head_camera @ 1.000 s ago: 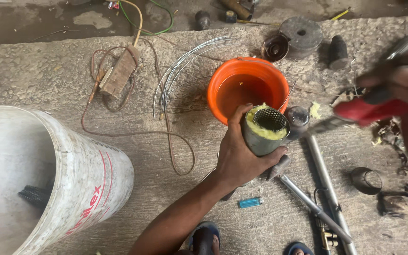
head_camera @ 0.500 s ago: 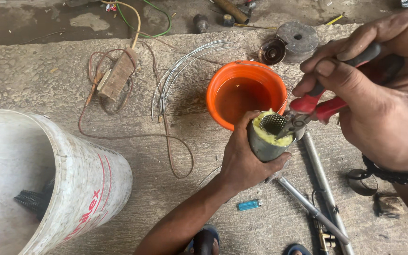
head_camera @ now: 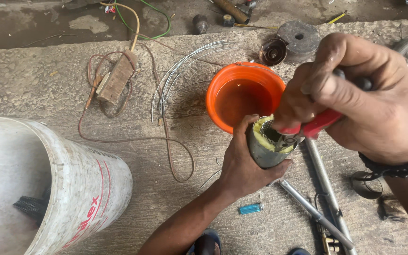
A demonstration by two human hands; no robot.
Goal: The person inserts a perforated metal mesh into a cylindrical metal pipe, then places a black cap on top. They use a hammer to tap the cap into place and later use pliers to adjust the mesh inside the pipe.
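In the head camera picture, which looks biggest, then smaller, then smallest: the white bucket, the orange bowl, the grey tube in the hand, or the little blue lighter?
1. White bucket, though it lies nearer the camera.
2. Orange bowl.
3. Grey tube held by the left hand.
4. Blue lighter, clearly the smallest.

Bare concrete floor (head_camera: 34,80) lies open at nine and ten o'clock from the left hand (head_camera: 242,165). At twelve, the orange bowl (head_camera: 244,97) stands just beside it. At eleven, grey wires (head_camera: 175,78) and a brown cord loop (head_camera: 166,141) cross the way. The white bucket (head_camera: 67,184) blocks eight o'clock; metal rods (head_camera: 322,189) crowd four.
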